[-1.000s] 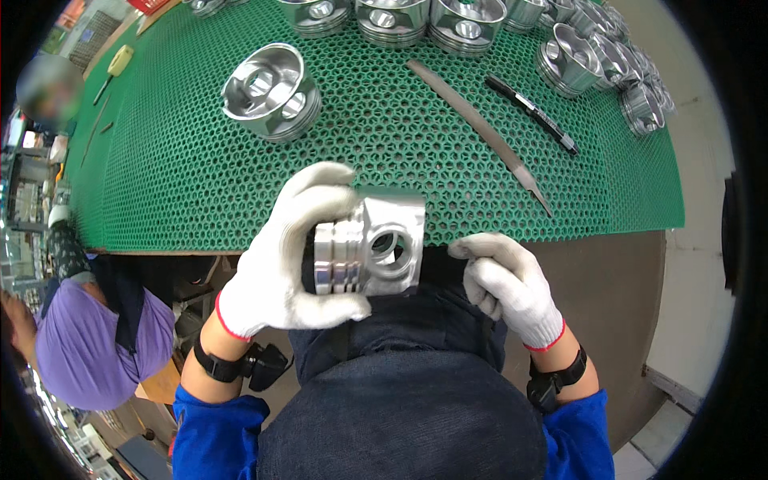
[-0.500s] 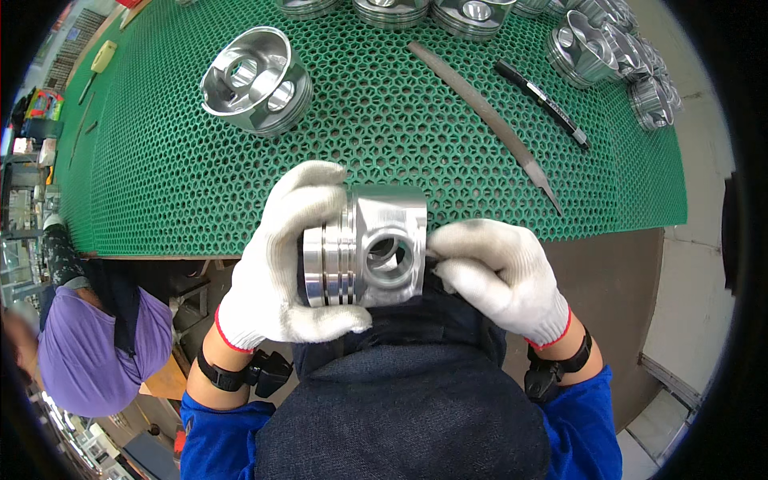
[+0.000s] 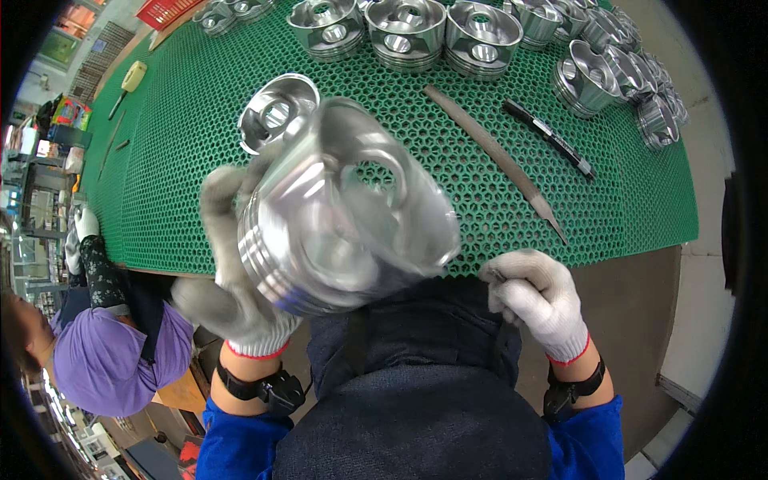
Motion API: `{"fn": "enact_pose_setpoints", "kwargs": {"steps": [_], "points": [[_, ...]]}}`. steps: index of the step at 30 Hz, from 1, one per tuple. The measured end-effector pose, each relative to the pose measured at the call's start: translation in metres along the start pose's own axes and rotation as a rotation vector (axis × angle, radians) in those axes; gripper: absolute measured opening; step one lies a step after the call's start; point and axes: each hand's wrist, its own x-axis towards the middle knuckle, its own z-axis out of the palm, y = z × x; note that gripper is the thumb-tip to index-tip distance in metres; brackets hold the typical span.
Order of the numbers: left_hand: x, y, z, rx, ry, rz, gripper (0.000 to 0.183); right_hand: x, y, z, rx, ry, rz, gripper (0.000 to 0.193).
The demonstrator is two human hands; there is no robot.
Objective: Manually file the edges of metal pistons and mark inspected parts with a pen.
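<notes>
A shiny metal piston [image 3: 316, 240], smeared by motion, is tilted up close in front of me, its hollow skirt end facing up and right. Behind its grooved end, my left hand [image 3: 228, 264] in a white knit glove is wrapped round it. My right hand [image 3: 538, 298], gloved too, is apart from the piston at the mat's near edge. Its fingers are pinched together; whatever sits between them is too small to tell. Just beyond the held piston stands another piston [image 3: 276, 112], partly hidden by it.
On the green honeycomb mat [image 3: 176, 184] lie a flat file [image 3: 496, 152] and a black marker [image 3: 548, 138]. Several pistons [image 3: 406, 36] line the far side and right corner. A yellow-handled tool [image 3: 134, 78] and a red basket [image 3: 164, 10] are far left. A person [image 3: 120, 352] in purple sits left.
My left hand has raised the piston and turned it from lying sideways to skirt-up. My right hand has drawn away to the right. The view now takes in more of the far mat.
</notes>
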Motion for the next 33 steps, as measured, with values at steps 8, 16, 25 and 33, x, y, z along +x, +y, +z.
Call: {"fn": "enact_pose_setpoints", "kwargs": {"steps": [8, 16, 25, 33], "points": [[0.007, -0.004, -0.028, 0.915, -0.755, 0.093, 0.094, 0.017, -0.005, 0.006, 0.293, -0.026, 0.419, 0.033], [0.006, -0.009, -0.031, 0.865, -0.709, 0.037, 0.093, 0.022, -0.009, 0.013, 0.201, -0.121, 0.278, 0.029], [0.01, -0.015, -0.021, 0.832, -0.551, -0.176, 0.105, 0.022, 0.008, 0.005, -0.619, -0.15, -0.651, 0.03], [0.012, -0.012, -0.012, 0.574, -0.251, -0.348, 0.102, 0.009, 0.014, 0.0, -0.8, -0.011, -0.624, 0.024]]}}
